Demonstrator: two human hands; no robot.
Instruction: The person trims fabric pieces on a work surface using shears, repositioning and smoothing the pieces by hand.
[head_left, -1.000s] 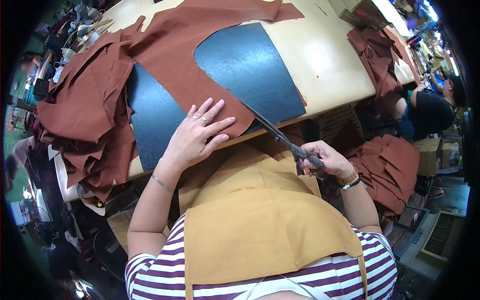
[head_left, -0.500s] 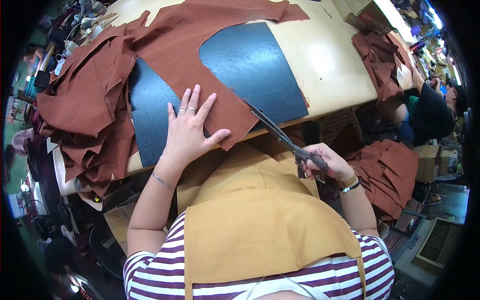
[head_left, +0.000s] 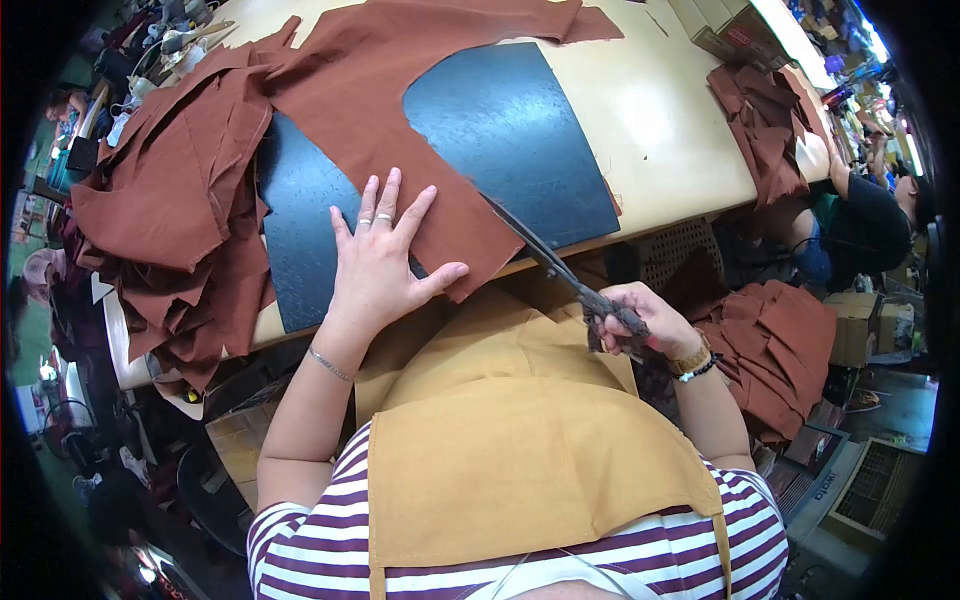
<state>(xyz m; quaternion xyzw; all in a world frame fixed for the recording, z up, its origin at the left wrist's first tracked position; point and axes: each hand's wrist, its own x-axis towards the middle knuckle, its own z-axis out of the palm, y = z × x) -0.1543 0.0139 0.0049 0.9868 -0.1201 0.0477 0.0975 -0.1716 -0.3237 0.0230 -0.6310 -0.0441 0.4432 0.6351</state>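
Rust-brown cloth lies across a dark board, with its narrow end reaching the table's near edge. My left hand rests flat with fingers spread, partly on the cloth and partly on the board. Long scissors are held by their wrapped handles in my right hand, its fingers curled round them. The blades point up and left, and their tips meet the right edge of the cloth near its end. Whether the tips lie over or under the cloth I cannot tell.
A heap of the same cloth hangs over the table's left side. More cloth lies at the right by a cardboard box, and a bundle sits below. A co-worker is at the far right. The pale table has a curved edge.
My left hand has shifted left and its fingers have spread wider. The end of the cloth has moved slightly right and down. The scissors remain at the cloth's edge in my right hand.
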